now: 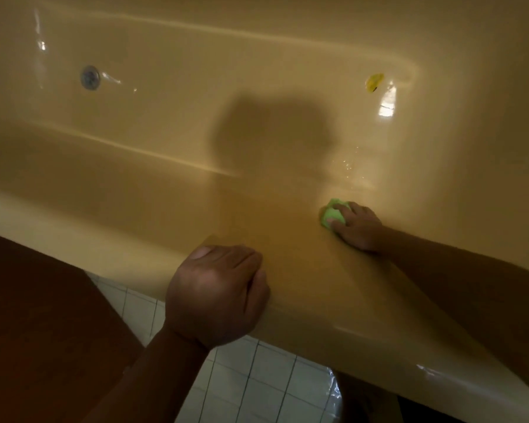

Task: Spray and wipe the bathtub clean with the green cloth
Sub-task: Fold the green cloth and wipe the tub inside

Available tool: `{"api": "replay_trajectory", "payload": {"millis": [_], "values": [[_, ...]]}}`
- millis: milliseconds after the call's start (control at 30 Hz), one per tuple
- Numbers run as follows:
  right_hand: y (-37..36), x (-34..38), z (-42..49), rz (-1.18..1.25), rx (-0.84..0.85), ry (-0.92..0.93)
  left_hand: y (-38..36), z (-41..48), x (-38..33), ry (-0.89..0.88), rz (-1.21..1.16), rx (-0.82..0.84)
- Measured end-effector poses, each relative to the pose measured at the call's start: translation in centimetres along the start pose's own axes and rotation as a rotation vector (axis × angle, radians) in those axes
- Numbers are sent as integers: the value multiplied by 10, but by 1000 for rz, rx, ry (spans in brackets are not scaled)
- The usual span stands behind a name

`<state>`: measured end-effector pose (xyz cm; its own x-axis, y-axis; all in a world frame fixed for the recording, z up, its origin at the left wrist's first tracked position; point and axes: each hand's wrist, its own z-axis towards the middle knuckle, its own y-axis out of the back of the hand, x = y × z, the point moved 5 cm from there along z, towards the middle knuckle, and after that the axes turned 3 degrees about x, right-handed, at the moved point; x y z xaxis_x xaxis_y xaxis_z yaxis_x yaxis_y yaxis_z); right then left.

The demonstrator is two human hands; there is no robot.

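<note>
A yellow-tan bathtub [196, 123] fills most of the view. My right hand [359, 228] reaches down inside the near wall and holds a bunched green cloth [333, 215] against the tub surface, fingers curled over it. My left hand [217, 293] grips the tub's near rim [333, 312], fingers folded over the edge into the tub. Small water droplets glisten on the tub floor just beyond the cloth. No spray bottle is in view.
A metal drain [89, 77] sits at the far left of the tub floor. A small yellow object [374, 81] lies at the far right end. White tiled floor [257, 383] and a dark brown surface [43, 315] lie outside the tub.
</note>
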<state>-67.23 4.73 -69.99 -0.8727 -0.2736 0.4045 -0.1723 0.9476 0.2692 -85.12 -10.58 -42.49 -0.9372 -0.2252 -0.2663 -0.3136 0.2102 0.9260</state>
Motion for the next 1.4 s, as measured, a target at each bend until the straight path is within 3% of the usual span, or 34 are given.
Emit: {"api": "replay_trajectory", "payload": {"millis": [67, 267, 400, 500, 633, 700, 900, 1000, 1133, 1300, 1400], "values": [[-4, 15, 3, -23, 9, -67, 2, 0, 3, -2, 0, 6], [24, 114, -141, 246, 183, 508, 6, 2, 11, 43, -24, 39], [24, 108, -162, 248, 244, 647, 3, 2, 16, 78, -25, 64], [14, 78, -95, 182, 186, 515, 2, 2, 19, 86, -21, 73], [3, 27, -6, 20, 9, 99, 2, 0, 21, 74, -12, 40], [-1, 35, -2, -6, -8, 12, 3, 0, 22, 69, -5, 19], [26, 131, -153, 264, 149, 603, 6, 1, 25, 152, -36, 3], [35, 137, -196, 256, 217, 710, 7, 3, 28, 159, -32, 23], [20, 109, -121, 218, 195, 545, 5, 2, 29, 152, -39, 17], [1, 62, 0, 104, 47, 102, 3, -1, 35, 128, -39, -1], [-4, 95, -2, 117, 54, 114, 3, -2, 40, 141, -15, -18]]}}
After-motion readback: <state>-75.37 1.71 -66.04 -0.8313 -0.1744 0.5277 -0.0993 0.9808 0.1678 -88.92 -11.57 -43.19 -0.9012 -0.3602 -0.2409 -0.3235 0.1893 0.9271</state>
